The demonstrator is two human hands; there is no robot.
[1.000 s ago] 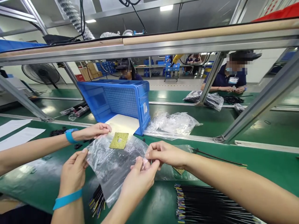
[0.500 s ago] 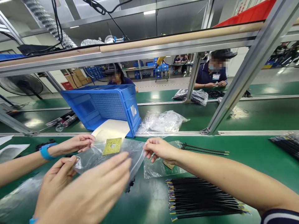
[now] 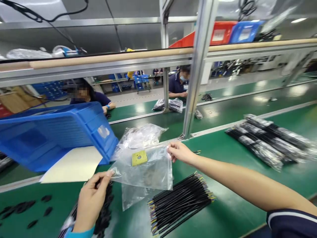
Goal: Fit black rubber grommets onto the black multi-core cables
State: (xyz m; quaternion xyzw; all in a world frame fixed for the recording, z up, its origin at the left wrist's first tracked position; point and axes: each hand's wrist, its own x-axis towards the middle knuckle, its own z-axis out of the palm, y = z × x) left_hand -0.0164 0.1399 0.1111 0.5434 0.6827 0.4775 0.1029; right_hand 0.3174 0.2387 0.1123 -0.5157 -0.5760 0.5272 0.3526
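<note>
My left hand [image 3: 91, 198], with a blue band at the wrist, pinches the left corner of a clear plastic bag [image 3: 160, 168]. My right hand [image 3: 179, 152] pinches its upper right edge, so the bag is stretched between both hands. A yellow square piece [image 3: 139, 158] with a central hole shows at the bag's upper part; whether it lies inside or against the film I cannot tell. Under the held bag, another clear bag [image 3: 131, 198] rests on the green table. A faint brownish shape shows through the film. Right below lies a bundle of black cables [image 3: 180, 205] with coloured ends.
A tilted blue crate [image 3: 99, 125] stands at the left with a cream sheet [image 3: 74, 165] sticking out. Black parts [image 3: 24, 206] lie at lower left, bagged cables [image 3: 262, 142] at the right. Crumpled plastic [image 3: 141, 135] sits behind my hands, near a metal post [image 3: 195, 72]. Other people sit opposite.
The view has swung right. Another person's arm at the left and a large blurred hand over the bag have gone from view. The bag is still between my hands.
</note>
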